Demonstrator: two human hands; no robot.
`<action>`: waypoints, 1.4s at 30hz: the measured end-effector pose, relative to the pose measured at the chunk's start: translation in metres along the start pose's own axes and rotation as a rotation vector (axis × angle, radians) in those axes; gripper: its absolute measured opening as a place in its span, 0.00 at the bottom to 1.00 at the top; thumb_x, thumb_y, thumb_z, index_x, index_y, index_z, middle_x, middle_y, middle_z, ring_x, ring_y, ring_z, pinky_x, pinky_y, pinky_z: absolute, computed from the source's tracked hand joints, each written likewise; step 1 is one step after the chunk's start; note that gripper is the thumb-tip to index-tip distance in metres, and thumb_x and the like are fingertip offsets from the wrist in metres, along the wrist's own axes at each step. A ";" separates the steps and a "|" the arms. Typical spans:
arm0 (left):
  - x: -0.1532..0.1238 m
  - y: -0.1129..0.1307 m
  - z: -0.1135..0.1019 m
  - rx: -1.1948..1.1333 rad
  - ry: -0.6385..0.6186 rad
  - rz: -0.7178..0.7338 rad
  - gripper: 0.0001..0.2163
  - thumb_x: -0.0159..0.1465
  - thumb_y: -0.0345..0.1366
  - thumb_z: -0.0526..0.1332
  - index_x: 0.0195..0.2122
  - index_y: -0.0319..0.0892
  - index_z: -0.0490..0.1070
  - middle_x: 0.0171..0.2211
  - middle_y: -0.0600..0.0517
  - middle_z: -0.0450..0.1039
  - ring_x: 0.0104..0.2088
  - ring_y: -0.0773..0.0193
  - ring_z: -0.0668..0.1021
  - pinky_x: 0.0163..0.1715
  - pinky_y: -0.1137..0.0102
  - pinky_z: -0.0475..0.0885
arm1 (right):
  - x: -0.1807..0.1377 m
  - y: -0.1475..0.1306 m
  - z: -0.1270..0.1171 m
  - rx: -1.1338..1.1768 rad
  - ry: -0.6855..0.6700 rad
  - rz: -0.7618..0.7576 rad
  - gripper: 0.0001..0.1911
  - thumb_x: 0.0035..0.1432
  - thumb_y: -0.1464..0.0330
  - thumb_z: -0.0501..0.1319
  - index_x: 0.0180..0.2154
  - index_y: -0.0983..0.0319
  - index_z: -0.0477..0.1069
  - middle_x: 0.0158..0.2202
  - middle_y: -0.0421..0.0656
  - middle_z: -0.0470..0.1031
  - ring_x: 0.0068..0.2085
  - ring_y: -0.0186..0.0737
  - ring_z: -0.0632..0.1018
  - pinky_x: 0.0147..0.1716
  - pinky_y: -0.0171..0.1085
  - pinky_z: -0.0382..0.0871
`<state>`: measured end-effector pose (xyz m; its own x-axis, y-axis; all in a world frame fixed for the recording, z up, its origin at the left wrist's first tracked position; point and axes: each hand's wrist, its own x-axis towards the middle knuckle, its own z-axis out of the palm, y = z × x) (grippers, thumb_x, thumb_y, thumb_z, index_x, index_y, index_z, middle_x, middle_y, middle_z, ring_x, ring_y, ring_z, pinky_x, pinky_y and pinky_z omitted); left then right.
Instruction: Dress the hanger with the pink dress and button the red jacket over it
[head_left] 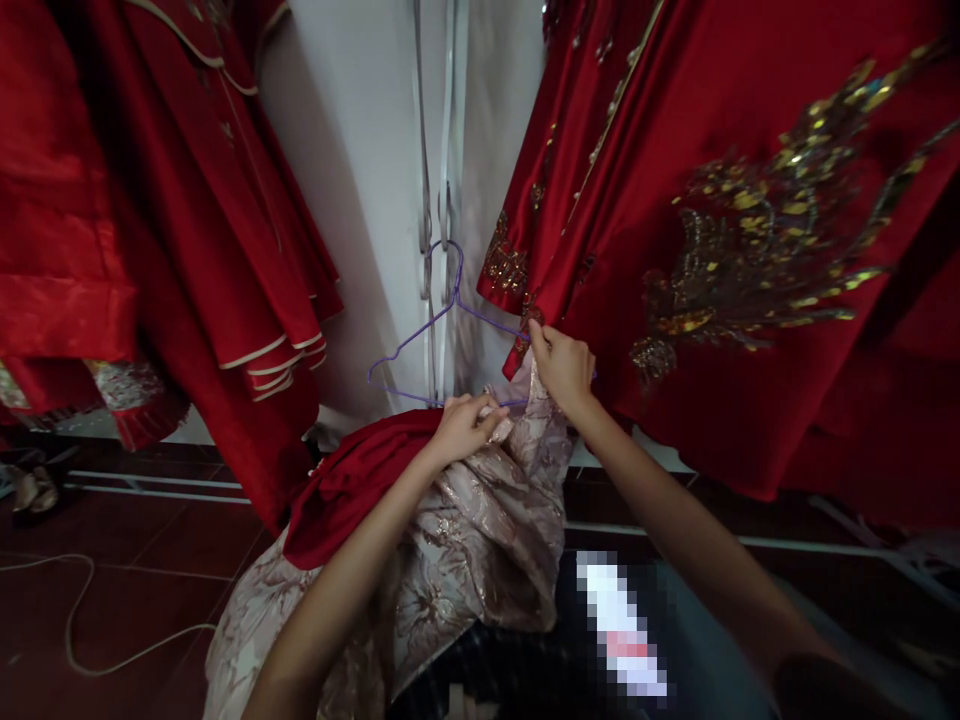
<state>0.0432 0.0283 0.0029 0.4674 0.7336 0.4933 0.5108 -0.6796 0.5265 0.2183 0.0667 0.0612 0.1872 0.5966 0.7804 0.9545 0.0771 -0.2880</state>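
Head view, nearest first: the pale brocade garment (487,530) lies bunched across the wearer's dark clothing (495,665), its lower folds loose, with a red cloth (360,470) over its left part; whether the two are joined cannot be told. Above the folds, the left hand (466,432) has its fingers drawn together, pinching the garment's upper edge by the hanger's lower bar. Slightly farther up, the right hand (562,368) has its fingers curled on the garment's right strap at that end of the purple hanger (405,345).

By my reading, the work is about half done: the right side seems to be at its end of the hanger, while the left end is bare and that side is left to fit. The hook sits at the white rods (448,120), though how it is caught is unclear.

As for room, the floor (157,590) at lower left is open apart from a thin cable (69,630). The sequined red gown (720,420) crowds the right hand, its edge just beside the fingers. Leftward, a gap separates the hanger from the red garments (225,250), baring the white wall (337,120) behind.
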 end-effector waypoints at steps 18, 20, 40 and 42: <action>-0.057 -0.184 -0.081 -0.070 0.723 -0.440 0.14 0.60 0.46 0.53 0.28 0.40 0.67 0.24 0.53 0.70 0.28 0.65 0.71 0.30 0.72 0.66 | 0.026 0.023 -0.006 0.124 0.051 -0.047 0.25 0.60 0.57 0.49 0.16 0.62 0.65 0.17 0.41 0.69 0.27 0.39 0.71 0.38 0.40 0.52; -0.059 -0.185 -0.079 -0.049 0.732 -0.438 0.13 0.61 0.45 0.53 0.29 0.41 0.66 0.24 0.53 0.69 0.28 0.65 0.71 0.31 0.72 0.66 | 0.026 0.023 -0.005 0.125 0.057 -0.040 0.26 0.60 0.56 0.49 0.16 0.62 0.65 0.17 0.40 0.68 0.26 0.39 0.70 0.38 0.40 0.53; -0.030 -0.164 -0.113 -0.024 0.645 -0.234 0.13 0.61 0.46 0.53 0.32 0.41 0.67 0.28 0.53 0.68 0.29 0.66 0.70 0.32 0.73 0.65 | 0.022 0.019 -0.013 0.145 0.001 -0.051 0.27 0.60 0.56 0.47 0.15 0.63 0.64 0.15 0.41 0.65 0.24 0.36 0.68 0.36 0.37 0.55; -0.015 -0.147 -0.121 0.021 0.615 -0.160 0.13 0.61 0.46 0.53 0.32 0.41 0.68 0.29 0.52 0.69 0.31 0.66 0.71 0.33 0.73 0.66 | 0.017 0.015 -0.013 0.174 -0.021 -0.037 0.27 0.60 0.56 0.47 0.15 0.63 0.63 0.14 0.40 0.63 0.21 0.34 0.66 0.33 0.35 0.55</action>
<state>-0.1262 0.1168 0.0014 -0.1121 0.6844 0.7204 0.5566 -0.5573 0.6161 0.2383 0.0675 0.0769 0.1466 0.6072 0.7809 0.9058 0.2348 -0.3526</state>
